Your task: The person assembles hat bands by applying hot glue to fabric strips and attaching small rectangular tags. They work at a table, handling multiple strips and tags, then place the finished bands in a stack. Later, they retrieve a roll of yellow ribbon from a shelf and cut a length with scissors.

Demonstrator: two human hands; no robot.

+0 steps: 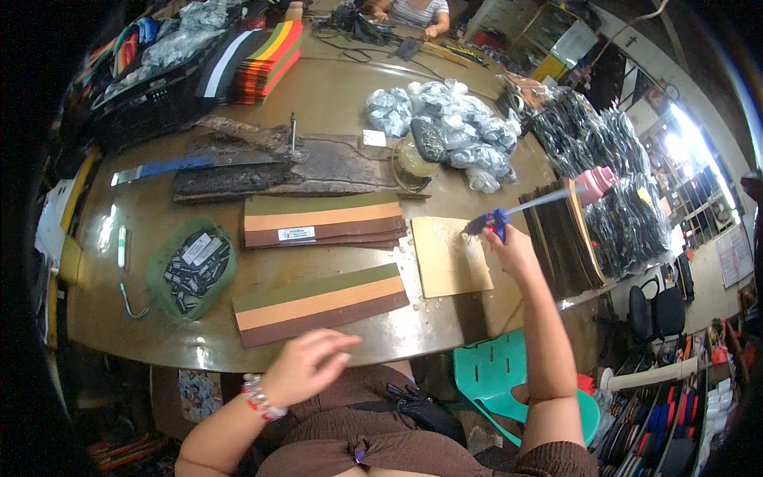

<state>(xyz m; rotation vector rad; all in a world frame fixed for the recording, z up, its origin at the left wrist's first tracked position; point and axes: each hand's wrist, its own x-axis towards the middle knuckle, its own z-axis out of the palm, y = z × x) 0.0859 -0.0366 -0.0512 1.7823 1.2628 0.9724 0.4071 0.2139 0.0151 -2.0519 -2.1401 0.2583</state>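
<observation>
My right hand point(513, 250) grips a blue glue gun point(491, 222) over a yellowish pad point(451, 256) spotted with dried bits. A long pale glue stick point(548, 199) juts from the gun's back. My left hand point(312, 367) hovers at the table's front edge, fingers loosely apart and holding nothing. Just beyond it lies a single striped strip point(322, 304) in green, tan and dark brown. Behind that strip sits a stack of similar striped pieces point(326, 216), a small white label point(296, 234) on the top one.
Left stands a green bowl point(157, 274) of small dark labels, beside a white pen-like tool point(122, 246). Dark boards point(334, 163), a jar point(415, 155) and bagged bundles point(465, 119) lie farther back. Wrapped black stacks point(628, 215) flank the right; a green chair point(493, 374) stands below.
</observation>
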